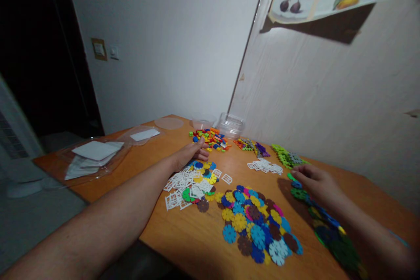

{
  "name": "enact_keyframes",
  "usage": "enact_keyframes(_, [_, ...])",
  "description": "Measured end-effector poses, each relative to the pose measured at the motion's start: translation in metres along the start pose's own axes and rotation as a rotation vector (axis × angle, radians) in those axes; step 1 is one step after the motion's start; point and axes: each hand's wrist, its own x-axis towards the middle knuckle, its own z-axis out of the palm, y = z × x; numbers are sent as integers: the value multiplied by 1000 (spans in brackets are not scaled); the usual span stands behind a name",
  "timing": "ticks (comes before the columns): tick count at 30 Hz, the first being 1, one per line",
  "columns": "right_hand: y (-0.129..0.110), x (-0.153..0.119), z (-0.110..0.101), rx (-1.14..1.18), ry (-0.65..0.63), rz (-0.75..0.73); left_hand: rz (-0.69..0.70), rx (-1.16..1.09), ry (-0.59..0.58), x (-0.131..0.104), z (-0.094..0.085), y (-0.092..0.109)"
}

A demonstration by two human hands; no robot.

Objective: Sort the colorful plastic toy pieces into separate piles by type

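Note:
My left hand (193, 153) reaches over the table with thumb and fingers apart, holding nothing I can see. Just beyond it lies a heap of small coloured building bricks (215, 140). Under its wrist are white plastic window-frame pieces (183, 183) mixed with coloured notched discs (210, 177). On the right, my right hand (316, 181) is closed, fingertips pinched at a small green notched disc (290, 176). Below that hand runs a strip of green and blue discs (299, 194), partly hidden by my forearm and in shadow. Between both arms spreads a large pile of notched discs (257, 223).
More white lattice pieces (265, 166) lie mid-table. Green and grey pieces (285, 156) and purple pieces (262, 149) sit near the wall. Clear plastic tubs (231, 124) stand at the back. Lids with white paper (95, 151) lie at the left edge.

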Motion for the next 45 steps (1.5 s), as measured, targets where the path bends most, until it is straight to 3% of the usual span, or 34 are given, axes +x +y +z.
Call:
enact_keyframes(4, [-76, -6, 41, 35, -313, -249, 7, 1, 8, -2, 2, 1])
enact_keyframes(8, [-139, -26, 67, 15, -508, -384, 16, 8, 7, -6, 4, 3])
enact_keyframes(11, [-171, -43, 80, -41, -561, -508, 16, 14, 10, -7, 5, 5])
enact_keyframes(15, [-192, -55, 93, -168, -588, -653, 24, 9, -7, -6, 4, 3])
enact_keyframes(22, [-191, -37, 109, -228, -579, -619, 19, 4, -5, -7, 6, 5])
enact_keyframes(34, [-152, 3, 128, -93, -428, -426, 40, 3, -1, -1, 4, -1])
enact_keyframes(41, [-136, 11, 139, 150, -502, -271, 35, 8, -5, -2, 4, 0])
enact_keyframes(45, [-136, 14, 134, 332, -602, -207, 36, -13, -2, -3, 4, 0])
